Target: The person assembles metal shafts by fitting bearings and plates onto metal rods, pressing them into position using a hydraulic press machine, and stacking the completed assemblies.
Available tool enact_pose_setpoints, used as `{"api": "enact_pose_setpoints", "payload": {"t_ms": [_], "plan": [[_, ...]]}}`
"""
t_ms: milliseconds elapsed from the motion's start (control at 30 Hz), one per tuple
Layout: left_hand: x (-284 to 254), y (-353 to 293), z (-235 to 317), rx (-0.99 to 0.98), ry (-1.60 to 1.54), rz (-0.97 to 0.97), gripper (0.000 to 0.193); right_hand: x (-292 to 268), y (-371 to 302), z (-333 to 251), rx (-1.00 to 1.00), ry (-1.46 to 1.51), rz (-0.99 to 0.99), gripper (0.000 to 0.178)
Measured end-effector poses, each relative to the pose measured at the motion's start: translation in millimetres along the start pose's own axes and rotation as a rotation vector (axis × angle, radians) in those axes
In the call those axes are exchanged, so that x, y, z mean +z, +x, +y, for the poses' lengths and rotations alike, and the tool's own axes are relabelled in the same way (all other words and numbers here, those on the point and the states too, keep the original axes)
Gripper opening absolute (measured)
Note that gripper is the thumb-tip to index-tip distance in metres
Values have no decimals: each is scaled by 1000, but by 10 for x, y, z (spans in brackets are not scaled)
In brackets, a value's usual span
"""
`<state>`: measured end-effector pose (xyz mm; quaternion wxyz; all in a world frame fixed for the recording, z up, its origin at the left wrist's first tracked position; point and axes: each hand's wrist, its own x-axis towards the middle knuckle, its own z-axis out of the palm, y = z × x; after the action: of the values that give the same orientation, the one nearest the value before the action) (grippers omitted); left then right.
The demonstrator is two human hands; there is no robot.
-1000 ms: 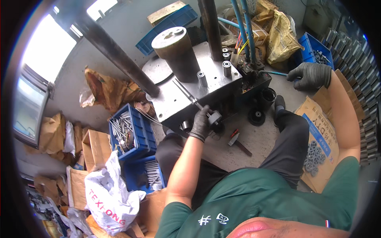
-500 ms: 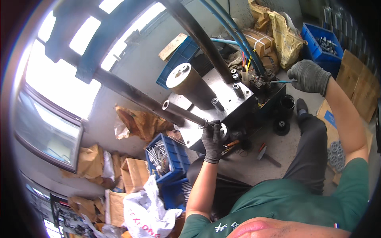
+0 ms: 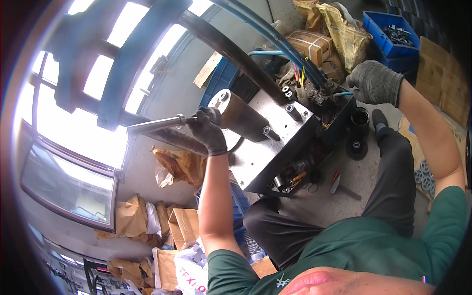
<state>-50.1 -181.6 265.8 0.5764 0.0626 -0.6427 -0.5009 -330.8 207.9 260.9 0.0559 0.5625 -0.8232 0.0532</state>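
With our gloved left hand (image 3: 209,132) we hold a metal rod (image 3: 155,125), fingers clamped around it near its round end, which shows at the right of the glove. The rod points left, raised above the left side of the metal plate (image 3: 251,164), and its round end lies just beside the top of a large cylinder (image 3: 242,117) in our view; we cannot tell whether they touch. Our gloved right hand (image 3: 376,83) is well apart, at the far right, fingers curled together over the end of a blue lever (image 3: 342,93). Two short tubes, one near (image 3: 270,133) and one farther right (image 3: 293,113), stand upright on the plate. A hammer (image 3: 348,192) lies on the floor between our legs.
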Motion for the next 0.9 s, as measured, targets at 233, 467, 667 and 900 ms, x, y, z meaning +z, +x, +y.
{"api": "enact_pose_setpoints", "payload": {"t_ms": [233,467,667,900], "plan": [[-336,874,-462,-58,700,127,13,84,71,36,-23,-22,68,20],[-253,1011,-703,685,1557,-246,30,67,50,39,-24,7,9,22],[-123,1021,-755,-134,788,26,24,136,42,108,-83,-11,22,23],[-41,915,-748,-94,818,14,25,107,-90,51,-86,165,-87,28]]}}
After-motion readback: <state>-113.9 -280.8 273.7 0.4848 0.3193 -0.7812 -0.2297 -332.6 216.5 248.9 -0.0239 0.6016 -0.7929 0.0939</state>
